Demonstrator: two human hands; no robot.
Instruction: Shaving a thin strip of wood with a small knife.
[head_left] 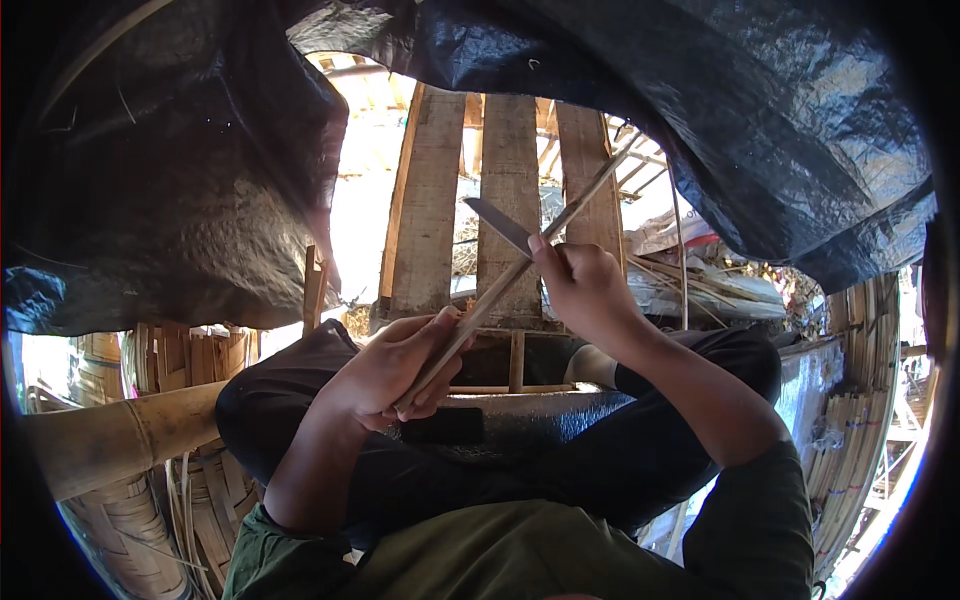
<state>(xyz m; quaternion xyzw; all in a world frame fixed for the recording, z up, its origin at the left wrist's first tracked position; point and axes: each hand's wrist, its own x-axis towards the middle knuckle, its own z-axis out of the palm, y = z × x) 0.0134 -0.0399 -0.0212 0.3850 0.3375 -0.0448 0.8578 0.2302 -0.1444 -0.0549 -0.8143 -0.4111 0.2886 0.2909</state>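
Observation:
My left hand [395,365] grips the near end of a long thin bamboo strip [590,190] that slants up to the right, above my raised knees in dark trousers. My right hand [580,285] holds a knife [497,225] by its handle, thumb pressed up along it. The grey blade points up and left and lies against the strip just above my left hand.
Black plastic sheeting [180,170] hangs overhead and at both sides. Upright wooden planks [510,180] stand ahead. A thick bamboo pole [120,435] crosses at the left over woven bamboo pieces [130,520]. Bundles of bamboo strips [850,440] lean at the right.

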